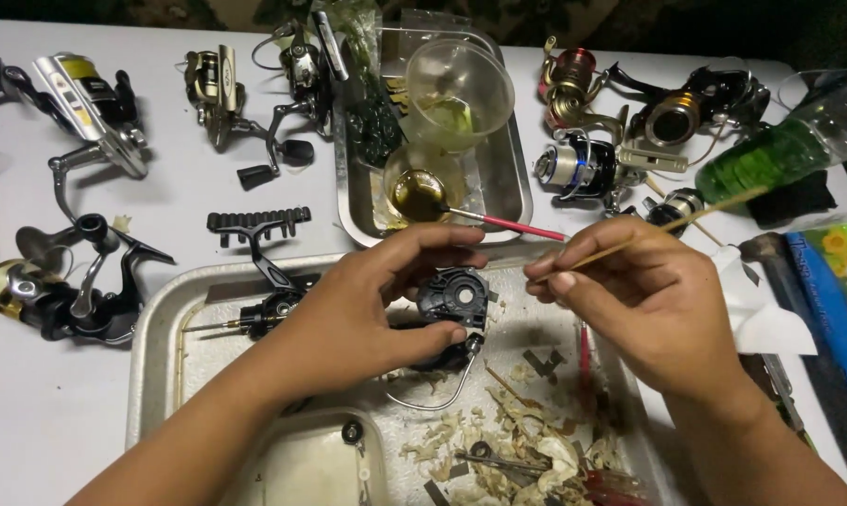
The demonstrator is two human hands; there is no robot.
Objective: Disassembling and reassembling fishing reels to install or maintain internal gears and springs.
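Observation:
My left hand [367,305] grips a black fishing reel body [453,300] above a metal tray [161,323], its wire bail hanging below. Just to its right, my right hand [644,300] pinches a thin wooden stick [648,234] whose near tip points toward the reel body. A black reel handle and shaft [259,314] lie in the tray left of my left hand. Torn paper scraps and small metal parts [508,440] litter the tray's near right part.
A second metal tray [512,178] behind holds clear plastic cups and a red-handled brush [512,225] in oily liquid. Several fishing reels lie on the white table at left [86,103] and back right [583,169]. A green-filled bottle [779,150] and tissue pack [840,281] sit at right.

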